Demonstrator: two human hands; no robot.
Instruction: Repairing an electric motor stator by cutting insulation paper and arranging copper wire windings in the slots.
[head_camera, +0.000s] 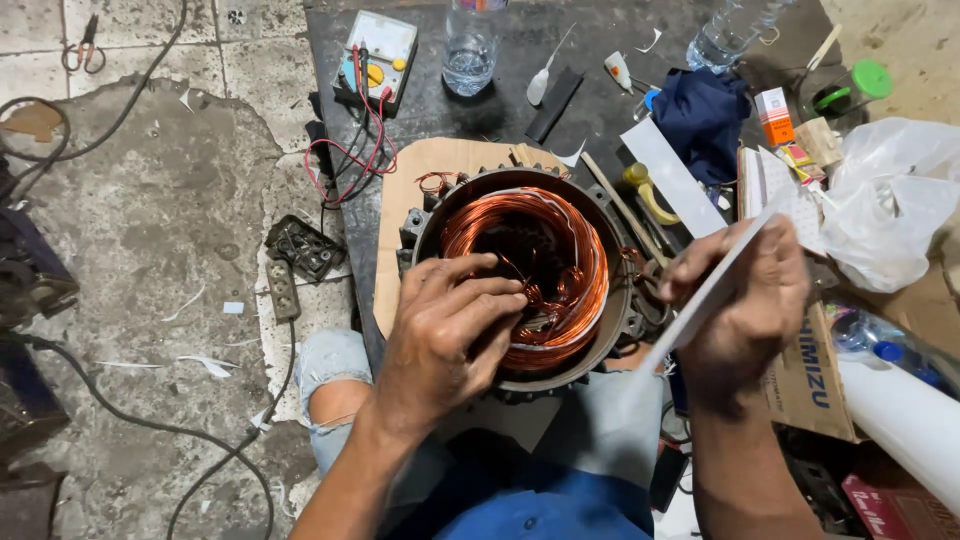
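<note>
My left hand lies on the near rim of the motor stator, its fingers bent together and pressed down on the copper windings, their tips dipping toward the dark bore. I cannot tell whether they pinch any single wire. The stator stands on end just beyond my knees, and a piece of brown cardboard lies under it, beyond and to the left of those fingers.

My right hand is just right of the stator's rim, fingers curled and clamped on a long white strip of insulating paper, which slants from below my palm up and away past my fingertips.

Beyond my left fingertips, well apart on the dark board, sits a multimeter with red and black leads trailing back toward the stator. A clear plastic bottle stands beside it. Beyond my right fingers lie a dark blue cloth and a yellow-handled tool. To the right of them bulges a white plastic bag. A grimy power strip rests on the floor left of my left hand.
</note>
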